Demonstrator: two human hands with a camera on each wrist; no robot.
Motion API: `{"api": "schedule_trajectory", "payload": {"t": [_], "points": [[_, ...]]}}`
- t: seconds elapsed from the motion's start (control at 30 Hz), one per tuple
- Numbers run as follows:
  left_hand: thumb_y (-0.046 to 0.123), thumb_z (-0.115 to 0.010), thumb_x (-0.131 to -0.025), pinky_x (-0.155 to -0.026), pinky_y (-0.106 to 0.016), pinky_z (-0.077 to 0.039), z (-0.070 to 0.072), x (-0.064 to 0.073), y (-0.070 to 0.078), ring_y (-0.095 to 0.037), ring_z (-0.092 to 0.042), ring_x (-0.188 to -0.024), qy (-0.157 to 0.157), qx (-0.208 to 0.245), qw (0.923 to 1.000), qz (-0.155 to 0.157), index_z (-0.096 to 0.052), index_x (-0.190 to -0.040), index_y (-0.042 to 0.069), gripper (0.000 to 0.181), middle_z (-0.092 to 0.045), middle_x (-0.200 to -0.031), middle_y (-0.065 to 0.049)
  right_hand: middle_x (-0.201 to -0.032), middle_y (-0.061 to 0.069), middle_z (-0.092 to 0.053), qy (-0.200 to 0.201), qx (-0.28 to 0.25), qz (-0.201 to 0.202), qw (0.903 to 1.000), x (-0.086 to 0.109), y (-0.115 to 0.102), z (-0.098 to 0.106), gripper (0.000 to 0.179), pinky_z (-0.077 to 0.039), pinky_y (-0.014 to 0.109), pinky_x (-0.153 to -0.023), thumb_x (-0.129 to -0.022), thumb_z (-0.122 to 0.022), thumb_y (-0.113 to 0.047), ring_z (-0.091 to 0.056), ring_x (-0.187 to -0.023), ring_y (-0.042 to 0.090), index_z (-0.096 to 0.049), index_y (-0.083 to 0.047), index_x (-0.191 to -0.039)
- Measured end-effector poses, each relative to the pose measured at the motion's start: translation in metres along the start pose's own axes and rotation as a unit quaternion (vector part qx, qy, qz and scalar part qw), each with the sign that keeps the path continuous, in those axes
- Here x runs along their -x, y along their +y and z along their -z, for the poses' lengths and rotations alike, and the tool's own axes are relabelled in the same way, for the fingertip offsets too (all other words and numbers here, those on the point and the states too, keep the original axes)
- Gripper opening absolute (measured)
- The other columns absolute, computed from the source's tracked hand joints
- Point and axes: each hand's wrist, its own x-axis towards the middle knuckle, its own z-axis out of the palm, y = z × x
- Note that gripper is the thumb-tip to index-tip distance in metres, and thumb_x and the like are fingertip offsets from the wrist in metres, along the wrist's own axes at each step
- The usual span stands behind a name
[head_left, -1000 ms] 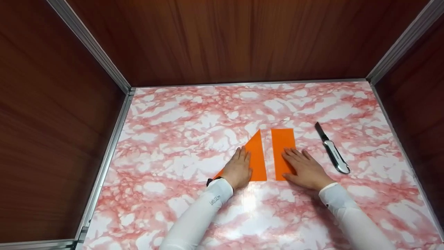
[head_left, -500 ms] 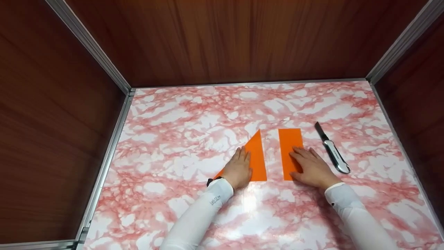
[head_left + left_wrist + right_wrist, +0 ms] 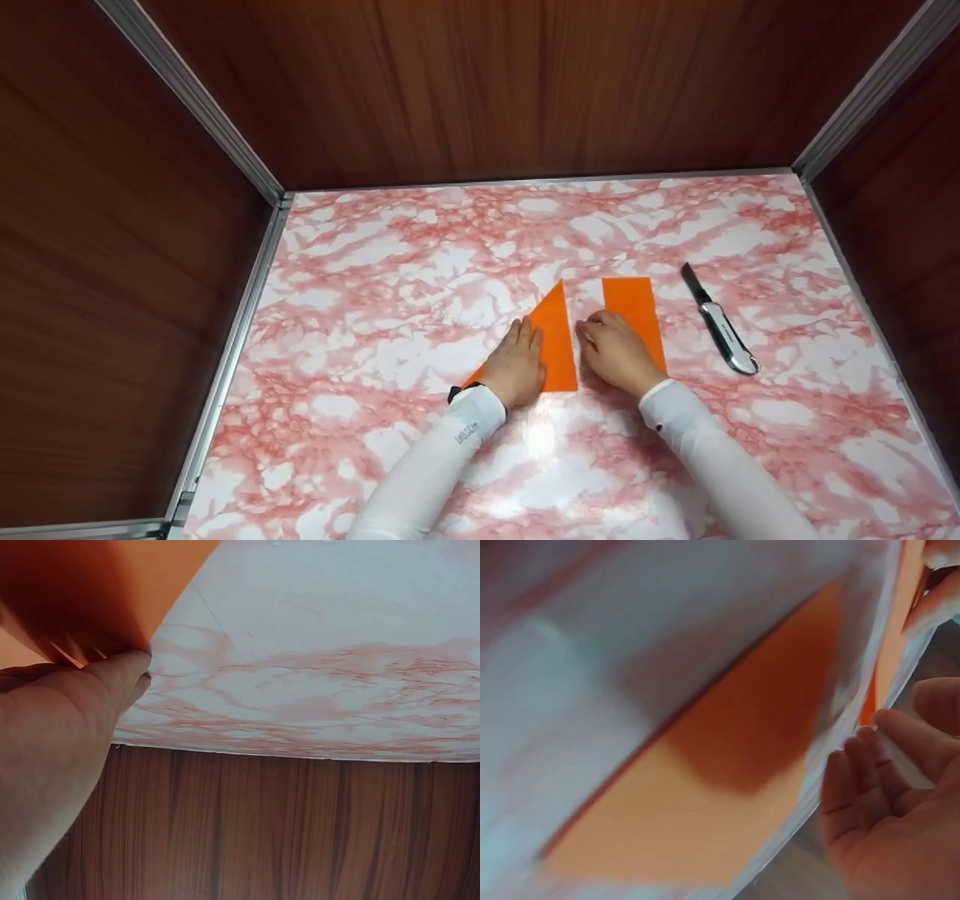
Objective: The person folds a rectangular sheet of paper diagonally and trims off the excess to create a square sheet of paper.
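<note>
Two orange paper pieces lie apart on the table in the head view. My left hand [image 3: 514, 367] rests with straight fingers on the left piece [image 3: 556, 352], which has a slanted left edge and a pointed top. Up close in the left wrist view, the fingertips come right to the edge of that orange paper [image 3: 127, 585]. My right hand [image 3: 616, 351] is over the gap, overlapping the lower part of the right, strip-shaped piece [image 3: 634, 300]. In the right wrist view its fingers [image 3: 862, 772] are loosely bent with nothing between them, and the strip [image 3: 667, 817] lies beside them, shaded.
A utility knife [image 3: 726, 337] with its dark blade out lies to the right of the strip, blade pointing to the back. The red-and-white marbled table [image 3: 420, 247] is bounded by dark wood panels [image 3: 540, 90] with metal-framed edges.
My right hand first slid the strip rightward, widening the gap, then came off it and moved left toward the left piece. My left hand and the knife have stayed in place.
</note>
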Motion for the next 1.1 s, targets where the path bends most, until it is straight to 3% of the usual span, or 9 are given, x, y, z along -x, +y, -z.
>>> {"api": "schedule_trajectory", "payload": {"t": [0.37, 0.63, 0.8, 0.87, 0.97, 1.03, 1.1], "points": [[0.041, -0.036, -0.103, -0.116, -0.036, -0.014, -0.002, 0.0, 0.001, -0.035, -0.016, -0.145, -0.006, -0.023, 0.9997, 0.005, -0.023, -0.154, 0.004, 0.065, -0.017, -0.158, -0.022, -0.112, 0.02, -0.051, -0.021, 0.01, -0.059, 0.998, -0.023, -0.017, -0.017, 0.045, -0.042, 0.049, -0.09, -0.094, -0.059, -0.016, -0.049, -0.1, 0.037, -0.055, 0.006, -0.133], [0.041, -0.035, -0.103, -0.116, -0.038, -0.015, -0.002, 0.001, 0.002, -0.036, -0.016, -0.144, 0.0, -0.021, 0.9998, 0.001, -0.024, -0.154, 0.003, 0.064, -0.018, -0.157, -0.022, -0.11, 0.021, -0.052, 0.018, -0.005, -0.082, 0.9964, -0.025, -0.023, -0.025, 0.044, -0.042, 0.048, -0.09, -0.092, -0.061, -0.015, -0.047, -0.101, 0.038, -0.057, 0.008, -0.13], [0.039, -0.039, -0.102, -0.116, -0.037, -0.015, -0.003, 0.001, -0.001, -0.035, -0.017, -0.144, 0.015, 0.009, 0.9998, -0.005, -0.026, -0.153, 0.004, 0.063, -0.02, -0.157, -0.021, -0.103, 0.017, -0.057, 0.063, -0.084, -0.102, 0.9893, -0.024, -0.025, -0.027, 0.037, -0.044, 0.045, -0.086, -0.089, -0.068, -0.015, -0.052, -0.096, 0.034, -0.064, 0.005, -0.12], [0.038, -0.041, -0.102, -0.116, -0.036, -0.015, -0.004, 0.002, -0.004, -0.034, -0.016, -0.145, 0.019, 0.032, 0.9993, -0.009, -0.024, -0.154, 0.004, 0.064, -0.02, -0.157, -0.021, -0.098, 0.013, -0.059, 0.069, -0.133, -0.12, 0.9814, -0.025, -0.025, -0.026, 0.03, -0.047, 0.043, -0.083, -0.089, -0.07, -0.017, -0.056, -0.091, 0.03, -0.067, 0.002, -0.112], [0.038, -0.045, -0.102, -0.115, -0.035, -0.016, -0.002, 0.004, -0.01, -0.031, -0.015, -0.145, 0.021, 0.102, 0.9945, -0.008, -0.018, -0.155, 0.005, 0.068, -0.016, -0.159, -0.019, -0.093, 0.009, -0.064, 0.068, -0.196, -0.148, 0.967, -0.025, -0.027, -0.024, 0.02, -0.049, 0.04, -0.077, -0.091, -0.07, -0.02, -0.059, -0.083, 0.025, -0.067, -0.003, -0.1], [0.038, -0.045, -0.102, -0.115, -0.035, -0.018, 0.001, 0.005, -0.013, -0.029, -0.014, -0.146, 0.025, 0.171, 0.985, -0.004, -0.014, -0.156, 0.007, 0.07, -0.014, -0.159, -0.018, -0.092, 0.006, -0.065, 0.068, -0.225, -0.164, 0.9579, -0.024, -0.028, -0.022, 0.016, -0.049, 0.037, -0.075, -0.092, -0.068, -0.021, -0.059, -0.082, 0.022, -0.067, -0.006, -0.096], [0.041, -0.042, -0.103, -0.114, -0.035, -0.019, 0.006, 0.007, -0.017, -0.027, -0.013, -0.146, 0.024, 0.244, 0.9695, 0.002, -0.009, -0.157, 0.009, 0.071, -0.012, -0.16, -0.016, -0.091, 0.006, -0.065, 0.074, -0.261, -0.173, 0.9468, -0.023, -0.031, -0.018, 0.014, -0.048, 0.035, -0.074, -0.093, -0.067, -0.021, -0.058, -0.081, 0.021, -0.067, -0.007, -0.095]]}}
